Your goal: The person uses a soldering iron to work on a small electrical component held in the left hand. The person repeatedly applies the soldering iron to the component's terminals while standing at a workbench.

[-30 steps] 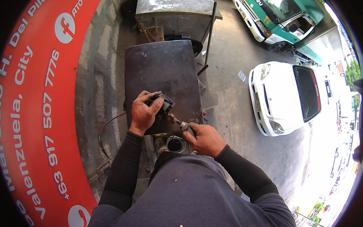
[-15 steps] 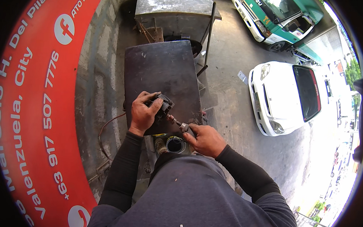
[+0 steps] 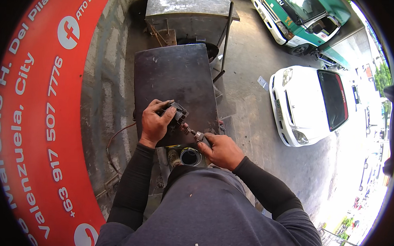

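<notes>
Over the near part of a dark metal table top, my left hand (image 3: pixel 156 123) grips a black boxy part (image 3: pixel 179 113), thumb along its upper side. My right hand (image 3: pixel 223 151) is wrapped round a small hand tool (image 3: pixel 200 137) with a dark grip and a silver collar. A thin shaft runs from the collar to a reddish-brown ribbed tip (image 3: pixel 185 128). That tip lies right at the lower right side of the black part; whether they touch, I cannot tell. My palm hides most of the tool's body.
The dark table top (image 3: pixel 175 74) stretches away from me. Below its near edge stands an open can (image 3: pixel 190 156) with dark contents. A reddish cable (image 3: pixel 110 146) hangs at the left, beside a red sign (image 3: pixel 41 117). At the right are a white car (image 3: pixel 308 105) and a green truck (image 3: pixel 296 18).
</notes>
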`<action>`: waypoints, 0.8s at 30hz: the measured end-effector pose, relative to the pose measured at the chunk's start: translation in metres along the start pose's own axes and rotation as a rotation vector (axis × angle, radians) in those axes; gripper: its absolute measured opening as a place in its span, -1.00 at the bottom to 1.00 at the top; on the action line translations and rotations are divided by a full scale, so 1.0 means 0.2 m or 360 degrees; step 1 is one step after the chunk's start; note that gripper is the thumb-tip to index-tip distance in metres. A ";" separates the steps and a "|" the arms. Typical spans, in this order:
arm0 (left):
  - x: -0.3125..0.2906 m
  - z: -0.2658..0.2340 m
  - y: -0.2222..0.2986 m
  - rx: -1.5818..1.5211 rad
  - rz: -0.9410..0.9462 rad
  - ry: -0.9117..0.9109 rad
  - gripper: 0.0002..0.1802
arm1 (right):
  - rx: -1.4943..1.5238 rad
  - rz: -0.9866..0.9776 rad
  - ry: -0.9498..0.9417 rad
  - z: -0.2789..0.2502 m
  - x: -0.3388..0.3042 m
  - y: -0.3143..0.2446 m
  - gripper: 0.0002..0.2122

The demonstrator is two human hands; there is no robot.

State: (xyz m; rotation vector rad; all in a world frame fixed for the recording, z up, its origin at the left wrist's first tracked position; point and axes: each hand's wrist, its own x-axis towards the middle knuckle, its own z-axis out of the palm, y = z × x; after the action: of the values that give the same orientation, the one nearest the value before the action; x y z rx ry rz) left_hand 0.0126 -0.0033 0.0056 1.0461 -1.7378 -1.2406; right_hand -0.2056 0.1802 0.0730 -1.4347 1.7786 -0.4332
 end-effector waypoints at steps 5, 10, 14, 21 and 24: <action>0.00 -0.01 -0.01 -0.0046 -0.0024 -0.0008 -0.57 | -0.0003 -0.0015 -0.0032 -0.01 0.00 -0.04 -0.57; -0.01 -0.01 0.01 0.0009 -0.0009 -0.0013 -0.57 | -0.0030 0.0024 -0.0032 -0.02 0.04 -0.03 -0.57; -0.01 0.00 0.01 -0.0025 -0.0023 0.0007 -0.57 | -0.0012 -0.0103 0.0006 0.03 0.02 -0.01 -0.57; -0.02 0.00 0.00 -0.0023 0.0003 0.0005 -0.58 | -0.0013 -0.0007 -0.0049 -0.02 0.02 -0.05 -0.55; -0.01 -0.01 -0.01 0.0003 0.0005 0.0001 -0.57 | -0.0037 0.0023 -0.0008 0.00 0.03 -0.01 -0.54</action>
State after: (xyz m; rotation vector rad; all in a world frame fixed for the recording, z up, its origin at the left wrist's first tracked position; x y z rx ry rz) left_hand 0.0153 -0.0022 0.0034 1.0441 -1.7401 -1.2368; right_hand -0.2055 0.1733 0.0722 -1.4366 1.7946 -0.4026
